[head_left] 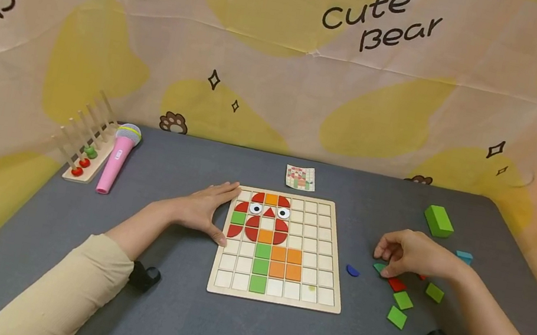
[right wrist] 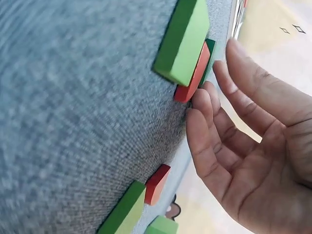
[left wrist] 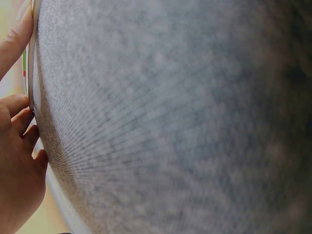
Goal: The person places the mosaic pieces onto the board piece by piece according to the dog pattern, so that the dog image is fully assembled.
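A wooden grid board (head_left: 329,298) lies mid-table, bearing red, orange, green and white pieces and two eye pieces arranged as a figure. Along its left edge rests my left hand (head_left: 204,210), thumb and fingers spread; the left wrist view shows the fingertips touching the board's side. My right hand (head_left: 411,255) is low over loose pieces at the right, its fingers loosely bent with nothing visible between thumb and fingers. Closest to it are a dark green piece (head_left: 378,268) and a red piece (head_left: 396,285). In the right wrist view a green block (right wrist: 183,46) stands before that red piece.
A small picture card (head_left: 301,178) lies behind the board. At far left are a pink microphone (head_left: 115,164) and a peg stand (head_left: 97,161) with beads. A blue half-round piece (head_left: 352,271), green squares (head_left: 403,300) and a large green block (head_left: 438,221) are on the right.
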`<action>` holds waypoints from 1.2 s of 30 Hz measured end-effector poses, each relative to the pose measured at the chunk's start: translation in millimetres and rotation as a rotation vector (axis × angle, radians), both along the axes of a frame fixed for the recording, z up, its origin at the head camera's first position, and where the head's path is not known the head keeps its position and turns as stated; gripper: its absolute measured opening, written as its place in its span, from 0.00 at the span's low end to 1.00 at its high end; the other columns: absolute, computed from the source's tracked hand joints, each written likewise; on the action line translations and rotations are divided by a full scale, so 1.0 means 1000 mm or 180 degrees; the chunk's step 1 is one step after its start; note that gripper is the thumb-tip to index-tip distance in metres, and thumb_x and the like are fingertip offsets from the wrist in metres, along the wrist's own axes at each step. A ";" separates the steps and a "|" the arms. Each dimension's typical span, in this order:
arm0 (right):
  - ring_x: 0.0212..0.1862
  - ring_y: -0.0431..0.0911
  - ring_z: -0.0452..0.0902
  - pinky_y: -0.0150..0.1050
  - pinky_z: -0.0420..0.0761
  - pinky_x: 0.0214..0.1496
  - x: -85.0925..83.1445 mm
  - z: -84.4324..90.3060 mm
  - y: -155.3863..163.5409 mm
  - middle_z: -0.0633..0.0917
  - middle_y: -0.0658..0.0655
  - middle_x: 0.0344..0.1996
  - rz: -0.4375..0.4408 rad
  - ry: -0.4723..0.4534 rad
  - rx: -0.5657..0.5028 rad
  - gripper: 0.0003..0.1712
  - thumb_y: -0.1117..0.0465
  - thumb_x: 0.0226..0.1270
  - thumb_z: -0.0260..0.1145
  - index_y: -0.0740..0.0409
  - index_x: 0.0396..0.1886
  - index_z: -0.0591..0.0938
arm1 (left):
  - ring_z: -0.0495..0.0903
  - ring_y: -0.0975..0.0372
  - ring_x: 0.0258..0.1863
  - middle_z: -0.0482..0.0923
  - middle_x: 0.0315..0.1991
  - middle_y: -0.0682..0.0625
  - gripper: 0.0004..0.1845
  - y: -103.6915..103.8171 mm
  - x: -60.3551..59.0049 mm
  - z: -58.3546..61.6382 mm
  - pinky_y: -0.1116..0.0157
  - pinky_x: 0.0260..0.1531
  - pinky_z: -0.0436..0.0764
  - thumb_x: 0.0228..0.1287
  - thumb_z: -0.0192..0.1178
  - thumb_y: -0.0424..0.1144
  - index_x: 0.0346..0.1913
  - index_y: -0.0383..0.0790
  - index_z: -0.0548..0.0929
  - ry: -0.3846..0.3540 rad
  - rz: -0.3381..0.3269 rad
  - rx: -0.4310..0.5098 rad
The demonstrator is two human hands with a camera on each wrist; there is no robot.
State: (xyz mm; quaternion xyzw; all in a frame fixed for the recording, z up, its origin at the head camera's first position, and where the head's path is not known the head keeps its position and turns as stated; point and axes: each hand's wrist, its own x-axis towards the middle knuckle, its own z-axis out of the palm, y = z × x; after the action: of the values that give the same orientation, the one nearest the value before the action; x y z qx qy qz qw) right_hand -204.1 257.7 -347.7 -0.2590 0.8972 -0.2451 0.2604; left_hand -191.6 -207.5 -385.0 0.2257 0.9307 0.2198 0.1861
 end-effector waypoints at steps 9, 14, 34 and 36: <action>0.32 0.37 0.73 0.30 0.75 0.31 0.001 -0.003 0.000 0.82 0.50 0.30 0.0040 0.0012 0.0128 0.14 0.56 0.50 0.79 0.53 0.34 0.83 | 0.40 0.47 0.82 0.39 0.82 0.45 0.66 0.000 -0.001 -0.001 0.43 0.80 0.45 0.44 0.76 0.61 0.80 0.40 0.47 0.0003 0.0001 -0.0038; 0.30 0.37 0.73 0.30 0.76 0.29 0.002 -0.003 -0.003 0.82 0.49 0.29 0.0071 0.0026 0.0112 0.14 0.58 0.50 0.79 0.54 0.32 0.82 | 0.40 0.48 0.82 0.39 0.82 0.45 0.66 -0.001 -0.001 -0.001 0.43 0.80 0.45 0.44 0.76 0.61 0.80 0.41 0.47 -0.0008 0.0013 -0.0032; 0.29 0.35 0.70 0.30 0.73 0.30 0.004 0.006 -0.015 0.80 0.48 0.28 0.0091 0.0513 -0.0181 0.09 0.65 0.63 0.69 0.52 0.42 0.84 | 0.40 0.47 0.82 0.39 0.82 0.45 0.66 -0.001 0.000 0.000 0.42 0.79 0.45 0.44 0.76 0.61 0.80 0.40 0.47 -0.0029 0.0025 -0.0010; 0.29 0.35 0.69 0.30 0.73 0.31 0.005 0.006 -0.018 0.79 0.48 0.28 0.0102 0.0597 -0.0192 0.09 0.65 0.63 0.69 0.50 0.42 0.85 | 0.40 0.47 0.82 0.39 0.82 0.45 0.66 0.000 0.000 0.000 0.43 0.79 0.45 0.44 0.76 0.61 0.80 0.40 0.47 -0.0028 0.0023 -0.0001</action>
State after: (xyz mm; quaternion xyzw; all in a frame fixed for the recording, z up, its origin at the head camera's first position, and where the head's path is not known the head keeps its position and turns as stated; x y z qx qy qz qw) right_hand -199.1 239.4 -341.7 -0.3027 0.9056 -0.2425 0.1713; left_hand -191.8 -207.9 -384.9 0.2214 0.9307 0.2213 0.1895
